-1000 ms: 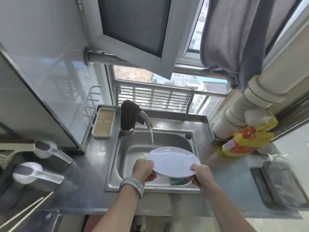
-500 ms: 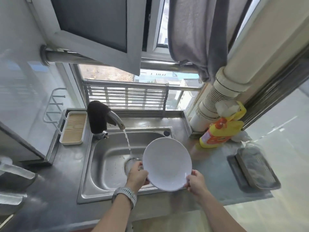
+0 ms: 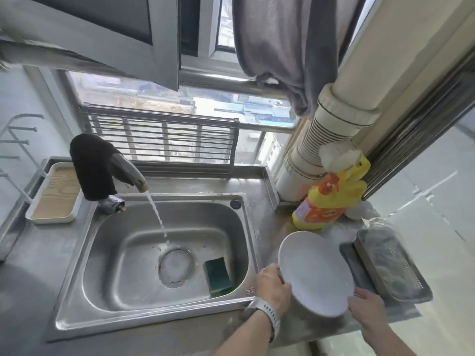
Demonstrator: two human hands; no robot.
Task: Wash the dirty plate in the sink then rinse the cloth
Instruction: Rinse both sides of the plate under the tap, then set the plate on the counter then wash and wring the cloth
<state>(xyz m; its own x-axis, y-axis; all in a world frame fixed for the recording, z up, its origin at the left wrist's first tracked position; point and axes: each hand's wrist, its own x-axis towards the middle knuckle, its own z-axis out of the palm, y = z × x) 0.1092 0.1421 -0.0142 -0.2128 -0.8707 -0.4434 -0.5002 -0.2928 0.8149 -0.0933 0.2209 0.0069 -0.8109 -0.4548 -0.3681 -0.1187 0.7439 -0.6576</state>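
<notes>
A white plate (image 3: 316, 273) is held tilted above the steel counter to the right of the sink (image 3: 77, 286). My left hand (image 3: 272, 286) grips its left rim and my right hand (image 3: 366, 308) grips its near right rim. Water runs from the tap (image 3: 131, 173) into the sink basin, away from the plate. A green sponge (image 3: 218, 276) leans in the basin's right corner beside the drain (image 3: 176, 267). A dark cloth (image 3: 93, 165) hangs draped over the tap.
A yellow detergent bottle (image 3: 331, 201) stands behind the plate near a white pipe (image 3: 321, 150). A metal tray (image 3: 390, 268) wrapped in plastic lies on the counter's right. A small wooden-bottomed tray (image 3: 54, 199) sits left of the tap. A grey towel (image 3: 288, 47) hangs overhead.
Both hands carried the plate from under the running water, out of the sink and rightward over the counter. The view swung right with it.
</notes>
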